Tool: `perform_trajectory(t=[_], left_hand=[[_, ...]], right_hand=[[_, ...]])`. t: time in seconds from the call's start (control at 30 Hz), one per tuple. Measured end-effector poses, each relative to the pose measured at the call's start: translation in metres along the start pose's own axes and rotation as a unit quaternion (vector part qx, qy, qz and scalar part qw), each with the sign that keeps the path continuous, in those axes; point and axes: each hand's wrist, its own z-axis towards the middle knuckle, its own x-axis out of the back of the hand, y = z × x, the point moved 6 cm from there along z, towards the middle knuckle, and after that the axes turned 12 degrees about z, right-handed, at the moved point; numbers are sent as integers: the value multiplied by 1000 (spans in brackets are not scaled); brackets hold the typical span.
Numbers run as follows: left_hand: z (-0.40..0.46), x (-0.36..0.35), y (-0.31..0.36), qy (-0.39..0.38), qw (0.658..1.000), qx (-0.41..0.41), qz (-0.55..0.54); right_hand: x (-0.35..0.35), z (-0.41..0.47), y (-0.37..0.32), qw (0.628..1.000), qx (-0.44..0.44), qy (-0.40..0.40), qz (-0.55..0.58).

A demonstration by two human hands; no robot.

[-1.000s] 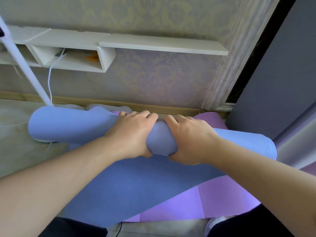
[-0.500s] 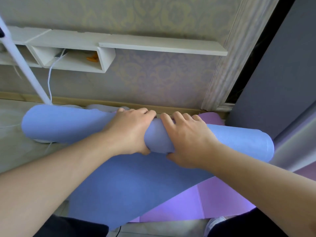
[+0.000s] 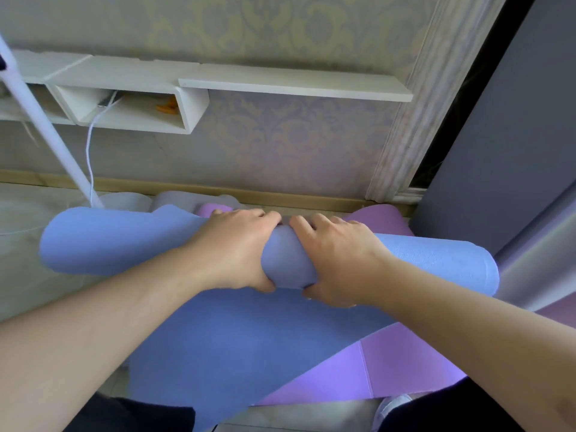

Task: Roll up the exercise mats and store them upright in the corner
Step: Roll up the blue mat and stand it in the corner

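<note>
a: start big. where does the blue mat (image 3: pixel 218 353) lie?

b: its flat part runs from the person's knees toward the wall (image 3: pixel 296 141), lying over a purple mat (image 3: pixel 405 366) on the floor. the rolled part, the blue roll (image 3: pixel 290 260), sits at the far end near the baseboard (image 3: pixel 280 194), its long axis left to right, parallel to the wall.

a: and the hands against that axis?

b: both come at it from the near side, straddling the middle. the left hand (image 3: pixel 232 252) and right hand (image 3: pixel 335 260) sit side by side, almost touching at the top, fingers curled over the roll's far side and thumbs tucked under the near edge. so both are gripping the roll, neither nearer than the other.

a: so the flat length to take in lies behind the fingers, toward the body?

b: yes. i judge the next turn has to draw that in, with little floor left before the wall.

a: is the roll even?

b: the left end looks looser and fatter, though the wide lens may exaggerate it.
</note>
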Motion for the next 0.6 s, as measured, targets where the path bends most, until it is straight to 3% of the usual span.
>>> perform_trajectory(t=[0.2,0.5,0.6], left_hand=[[-2,-2,2,44,994,-31,90],[-3,4,-9,-37,999,-1,-23],[-6,6,1,4,997,-7,75]], right_hand=[[11,4,10,999,-7,9,50],[2,-2,-1,1000,3,-5,-13],[7,1,5,999,-20,-12,37]])
